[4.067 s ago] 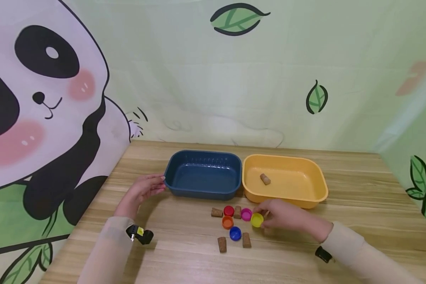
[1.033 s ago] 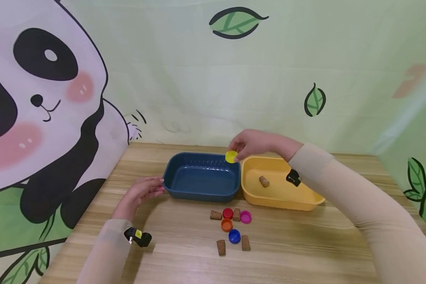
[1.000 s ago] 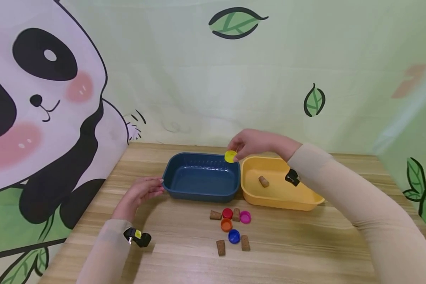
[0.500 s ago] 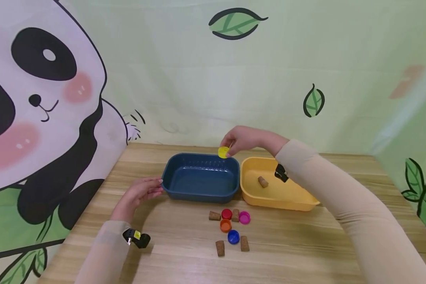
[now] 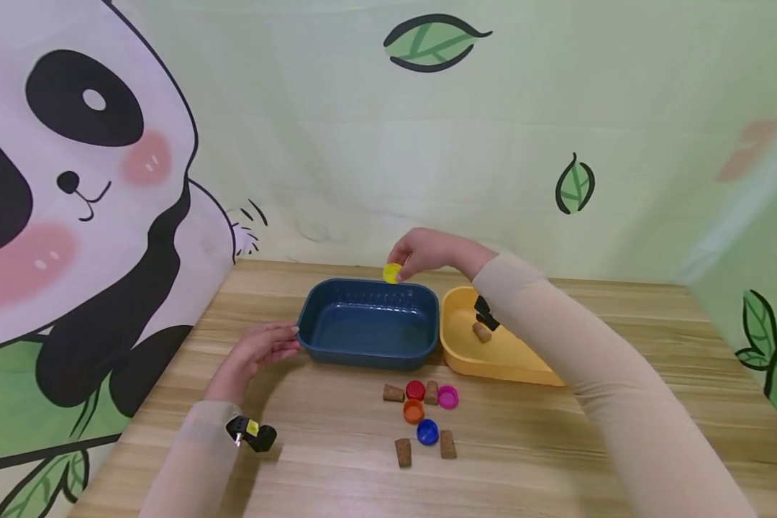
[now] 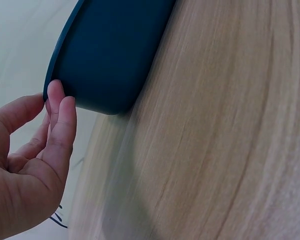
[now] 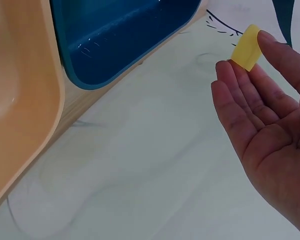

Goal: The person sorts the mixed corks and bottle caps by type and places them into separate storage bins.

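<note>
We are watching a person's right hand (image 5: 424,250) pinching a small round yellow plastic cap (image 5: 392,273), thumb and fingertips clamping it in the air near the far rim of a dark blue rectangular plastic tray (image 5: 369,334). From the right wrist we are seeing the cap being held apart from the tray, though we are not able to tell whether it is hanging over the rim or behind it. The left hand (image 5: 255,352) is touching the tray's left end, its fingers reaching out loosely and slightly parted; we are not able to tell how firmly they are pressing.

Just right of the tray, we are seeing a yellow-orange rectangular plastic tray (image 5: 505,367) holding one tapered brown cork (image 5: 482,332), the right sleeve (image 5: 596,352) partly covering it. In front, on a pale wood-grain table (image 5: 324,467), four brown corks (image 5: 403,452) are lying among a red round cap (image 5: 415,391), a magenta round cap (image 5: 447,397), an orange round cap (image 5: 413,411) and a blue round cap (image 5: 427,432).
</note>
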`<action>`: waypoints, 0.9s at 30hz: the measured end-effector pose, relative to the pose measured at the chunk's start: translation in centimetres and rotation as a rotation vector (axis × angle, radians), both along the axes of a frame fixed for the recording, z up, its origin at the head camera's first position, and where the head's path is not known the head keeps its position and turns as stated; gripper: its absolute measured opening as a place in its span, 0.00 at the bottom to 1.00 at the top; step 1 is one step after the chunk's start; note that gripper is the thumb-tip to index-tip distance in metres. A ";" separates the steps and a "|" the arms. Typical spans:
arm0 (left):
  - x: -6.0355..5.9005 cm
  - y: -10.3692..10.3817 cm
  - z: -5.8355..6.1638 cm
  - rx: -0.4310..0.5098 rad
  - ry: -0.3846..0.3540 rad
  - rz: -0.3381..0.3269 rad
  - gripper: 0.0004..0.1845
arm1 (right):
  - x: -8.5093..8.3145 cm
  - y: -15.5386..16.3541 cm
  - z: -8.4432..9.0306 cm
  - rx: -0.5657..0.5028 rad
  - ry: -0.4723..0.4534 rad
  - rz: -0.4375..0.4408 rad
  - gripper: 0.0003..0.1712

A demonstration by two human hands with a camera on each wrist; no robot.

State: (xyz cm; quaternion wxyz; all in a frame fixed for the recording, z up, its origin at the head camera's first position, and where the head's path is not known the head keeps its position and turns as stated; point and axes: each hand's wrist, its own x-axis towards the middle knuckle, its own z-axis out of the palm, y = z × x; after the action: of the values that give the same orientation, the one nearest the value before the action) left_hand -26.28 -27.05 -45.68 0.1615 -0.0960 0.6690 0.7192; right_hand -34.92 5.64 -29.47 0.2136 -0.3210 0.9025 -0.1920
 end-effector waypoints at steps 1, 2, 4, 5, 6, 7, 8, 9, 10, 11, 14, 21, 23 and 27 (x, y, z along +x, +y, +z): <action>0.0 0.0 0.0 -0.003 -0.002 0.004 0.24 | -0.1 -0.2 -0.1 0.003 0.001 -0.002 0.24; 0.0 0.0 0.0 -0.003 -0.003 0.002 0.24 | -0.1 -0.4 -0.1 0.005 -0.001 -0.006 0.24; -0.1 0.0 0.0 -0.006 -0.005 0.005 0.25 | -0.3 -0.7 -0.3 0.004 0.001 -0.012 0.24; -0.1 0.0 0.0 -0.008 -0.006 0.007 0.25 | -0.4 -0.9 -0.4 0.003 0.001 -0.015 0.24; -0.1 0.1 0.0 -0.009 -0.008 0.009 0.25 | -0.5 -1.0 -0.6 0.000 0.001 -0.019 0.24; -0.2 0.0 -0.1 -0.009 -0.007 0.006 0.26 | -0.5 -1.2 -0.7 -0.001 0.000 -0.023 0.24; -0.2 0.0 -0.1 -0.009 -0.008 0.004 0.26 | -0.6 -1.3 -0.9 -0.004 -0.005 -0.029 0.24; -0.2 0.0 -0.1 -0.009 -0.007 0.004 0.26 | -0.7 -1.5 -1.1 -0.005 -0.009 -0.032 0.24; -0.1 0.0 -0.1 -0.009 -0.007 0.002 0.26 | -0.7 -1.6 -1.2 -0.006 -0.012 -0.036 0.24; -0.2 0.0 -0.2 -0.012 -0.007 0.001 0.26 | -0.8 -1.8 -1.4 -0.005 -0.018 -0.040 0.24; -0.1 0.1 -0.2 -0.012 -0.003 -0.007 0.26 | -1.0 -2.2 -2.1 -0.001 -0.035 -0.046 0.25; -0.1 0.1 -0.2 -0.003 -0.007 -0.003 0.22 | -1.3 -3.2 -4.0 0.029 -0.025 -0.029 0.24; -0.1 0.1 -0.1 -0.007 -0.013 0.003 0.21 | -1.3 -3.5 -4.5 0.043 -0.021 -0.023 0.24; 0.0 0.1 0.1 -0.013 -0.014 0.002 0.23 | -1.2 -4.1 -5.4 0.064 -0.017 -0.017 0.23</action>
State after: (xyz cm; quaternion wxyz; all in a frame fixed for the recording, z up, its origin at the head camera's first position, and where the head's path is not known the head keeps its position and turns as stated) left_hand -26.28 -26.93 -45.62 0.1647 -0.1029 0.6725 0.7142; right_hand -36.14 1.51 -34.87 0.2299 -0.3045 0.9091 -0.1674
